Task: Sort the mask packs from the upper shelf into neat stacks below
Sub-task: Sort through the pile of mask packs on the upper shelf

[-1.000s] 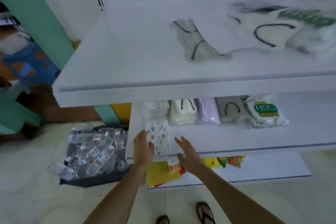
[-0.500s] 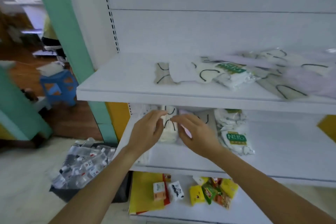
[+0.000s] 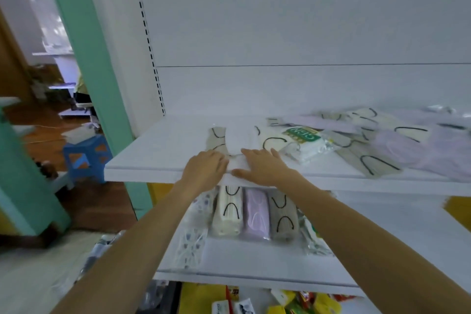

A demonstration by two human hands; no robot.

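Plain white mask pack (image 3: 239,141) on the white upper shelf (image 3: 163,150), lying flat, long axis front to back, near end at the shelf's front lip, far end toward the back wall. Partly over a beige pack with black ear loops (image 3: 216,136) on its left, touching a cream pack with black loops (image 3: 274,140) on its right.

Right grip (image 3: 263,166) flat on the pack's near right part, fingers straight and pointing away and left, thumb stretched leftward along the pack's near end; spread and pressing, not curled. Left grip (image 3: 206,167) against the pack's near left side, back of the hand up, fingertips blurred at the pack's edge; cannot tell whether holding or only touching.

Further right on the same shelf, an overlapping jumble with long axes in different directions: white pack with a green label (image 3: 303,139), grey packs with black loops (image 3: 369,163), lilac packs (image 3: 407,150). Bare shelf from the beige pack out to the left edge.

On the lower shelf (image 3: 382,242), directly beneath, a tight side-by-side row, each long axis front to back: patterned white stack (image 3: 202,209), cream stack (image 3: 228,214), lilac stack (image 3: 256,214), grey stack (image 3: 283,219), then a clear crinkled bag (image 3: 314,237) partly behind the right forearm. Another patterned pack (image 3: 190,247) in front of the row's left end, near that shelf's front edge. Bare shelf right of the row.

Lower down, yellow and red snack packets (image 3: 293,301). Off to the left, a green pillar (image 3: 96,71) and a blue plastic stool (image 3: 86,155).
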